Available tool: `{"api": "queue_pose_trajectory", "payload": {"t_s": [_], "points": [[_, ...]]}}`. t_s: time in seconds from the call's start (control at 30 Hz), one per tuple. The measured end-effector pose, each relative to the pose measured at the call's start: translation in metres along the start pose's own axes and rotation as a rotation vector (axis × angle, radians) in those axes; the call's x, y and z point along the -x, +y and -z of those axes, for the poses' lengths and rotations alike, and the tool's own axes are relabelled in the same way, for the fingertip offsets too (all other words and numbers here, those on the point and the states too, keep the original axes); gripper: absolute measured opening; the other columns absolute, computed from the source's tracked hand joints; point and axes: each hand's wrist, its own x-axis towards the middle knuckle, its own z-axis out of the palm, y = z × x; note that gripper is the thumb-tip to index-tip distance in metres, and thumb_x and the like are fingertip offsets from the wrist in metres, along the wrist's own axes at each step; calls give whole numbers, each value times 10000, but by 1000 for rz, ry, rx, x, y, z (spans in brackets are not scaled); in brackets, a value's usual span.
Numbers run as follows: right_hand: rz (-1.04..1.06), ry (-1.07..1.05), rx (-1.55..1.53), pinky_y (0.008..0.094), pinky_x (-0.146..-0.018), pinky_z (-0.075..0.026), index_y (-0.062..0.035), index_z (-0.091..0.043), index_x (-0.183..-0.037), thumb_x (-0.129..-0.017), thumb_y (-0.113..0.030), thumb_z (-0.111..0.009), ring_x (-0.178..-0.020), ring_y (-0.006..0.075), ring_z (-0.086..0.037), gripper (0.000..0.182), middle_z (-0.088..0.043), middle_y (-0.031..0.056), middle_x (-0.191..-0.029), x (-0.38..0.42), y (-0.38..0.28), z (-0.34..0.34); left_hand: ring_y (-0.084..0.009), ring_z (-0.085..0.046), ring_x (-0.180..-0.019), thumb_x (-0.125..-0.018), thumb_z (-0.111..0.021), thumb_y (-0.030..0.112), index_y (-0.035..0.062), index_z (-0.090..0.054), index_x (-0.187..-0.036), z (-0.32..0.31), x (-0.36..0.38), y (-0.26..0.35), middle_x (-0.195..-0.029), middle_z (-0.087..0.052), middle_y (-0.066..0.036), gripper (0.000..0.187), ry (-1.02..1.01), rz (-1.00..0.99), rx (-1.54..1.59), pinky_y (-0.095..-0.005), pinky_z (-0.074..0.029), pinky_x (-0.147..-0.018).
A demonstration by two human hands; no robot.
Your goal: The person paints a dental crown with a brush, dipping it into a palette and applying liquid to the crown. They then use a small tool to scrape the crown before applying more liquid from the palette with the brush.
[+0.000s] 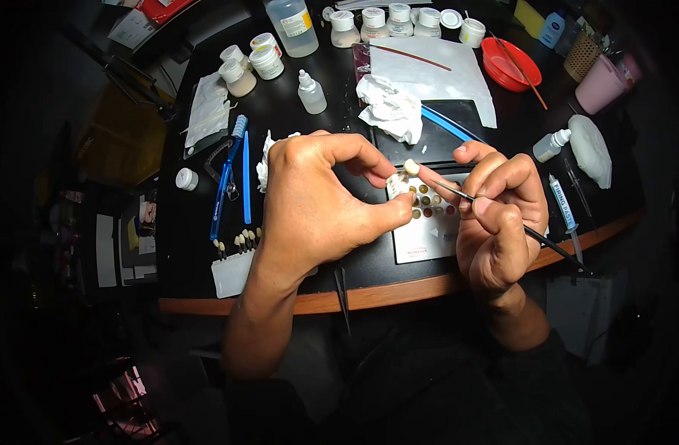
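My left hand [325,200] is curled, with thumb and fingertips closing toward a small cream-coloured dental crown [411,167]. Part of that grip is hidden by the fingers. My right hand [502,208] pinches a thin brush [536,235] with a dark handle and metal ferrule, its fine tip pointing left toward the crown. The right index fingertip reaches close to the crown and seems to touch it. Below both hands lies a white palette [421,241] with several round wells of coloured stain. Left of my left wrist, a white holder [233,274] carries several tooth-shaped shade tabs.
Crumpled tissue [391,107], a dropper bottle [312,93] and lidded jars [266,62] stand farther back. A red bowl [511,64] is at back right. To the right lies a firing paste syringe [563,208]. Tweezers [342,297] overhang the wooden front edge; a blue toothbrush [228,178] lies left.
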Motion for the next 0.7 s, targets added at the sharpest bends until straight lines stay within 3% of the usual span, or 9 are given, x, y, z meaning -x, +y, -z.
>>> {"api": "queue_pose_trajectory", "payload": {"t_s": [0.2,0.7], "points": [[13,9,46,437,-954,-441,-3,-518,-838,-761,-4,-488,-656,113,-466,82,-524,54,-678,0,4,4,-120,-639,-669,-587,-879,91,4,-725,-744,1,0,1,-680,-690,-60,236,-4,-35,-42,-257,-463,-695],[23,21,3,423,-940,-447,-1,-529,-834,-756,17,-495,-647,100,-467,87,-521,47,-669,1,5,3,-112,-620,-652,-572,-885,67,16,-730,-718,0,-1,5,-678,-691,-55,219,8,-38,-44,-275,-428,-682]]}}
